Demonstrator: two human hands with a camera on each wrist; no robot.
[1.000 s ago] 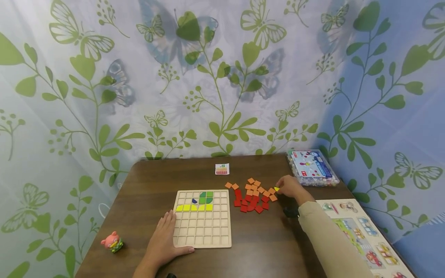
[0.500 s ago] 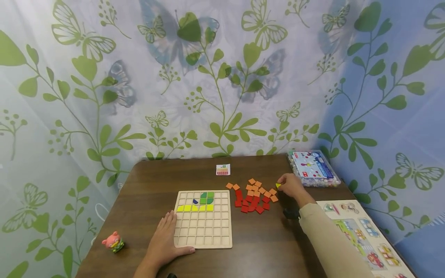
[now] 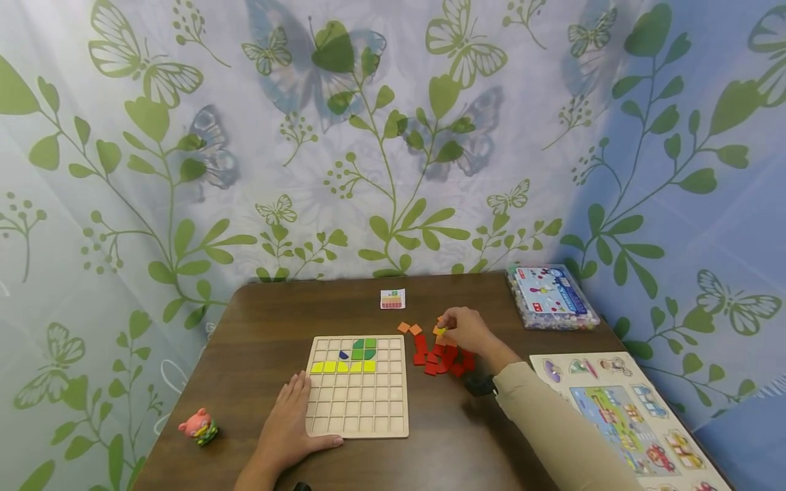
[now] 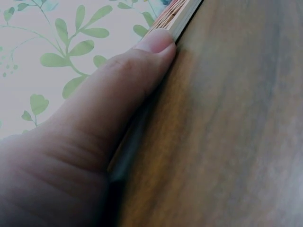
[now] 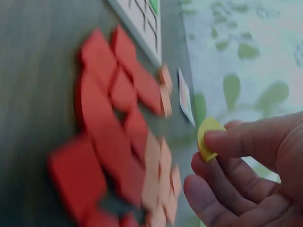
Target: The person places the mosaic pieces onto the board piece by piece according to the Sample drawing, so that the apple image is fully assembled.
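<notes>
My right hand (image 3: 469, 332) pinches a small yellow tile with a curved edge (image 5: 208, 142) between thumb and finger, above the loose tiles. Beneath it lie red tiles (image 3: 431, 368) and orange tiles (image 3: 415, 329), some hidden by the hand. With its fingers along the left side and its thumb at the front edge, my left hand (image 3: 287, 423) rests against a wooden grid board (image 3: 362, 428). The left wrist view shows the thumb (image 4: 128, 71) pressed to the board's edge. On the board sit a row of yellow tiles (image 3: 329, 367), several green tiles (image 3: 370, 344) and a dark blue piece (image 3: 344, 354).
A small printed pattern card (image 3: 392, 299) lies behind the board. At the back right stands a clear box of beads (image 3: 552, 298), with a wooden picture puzzle (image 3: 614, 409) in front of it. A pink toy figure (image 3: 199, 427) stands at the left.
My right hand has lifted the yellow tile from the right end of the loose tiles and carried it left over the orange ones. My left hand has stayed at the board.
</notes>
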